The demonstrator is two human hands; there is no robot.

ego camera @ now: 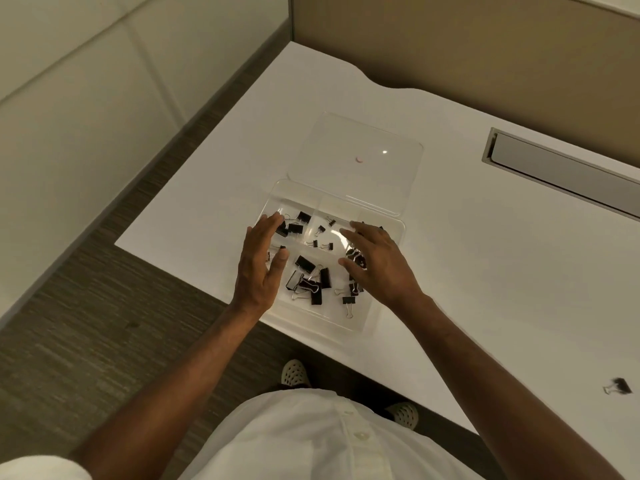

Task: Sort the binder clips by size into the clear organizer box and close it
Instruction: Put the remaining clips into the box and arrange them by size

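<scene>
The clear organizer box (353,325) sits at the white desk's near edge, its lid (356,147) folded open flat behind it. Black binder clips lie in its compartments: large ones (310,280) in the near middle, tiny ones (322,237) in the far middle, more at the far left (298,223) and under my right hand. My left hand (261,265) hovers over the box's left side with fingers straight. My right hand (377,261) spreads flat over the right compartments; neither grips anything. One stray clip (618,386) lies on the desk far right.
A small pink dot (360,160) shows on or under the lid. A recessed grey cable tray (561,171) runs at the desk's back right. A tan partition (485,39) stands behind. The desk's left edge drops to carpet (86,323).
</scene>
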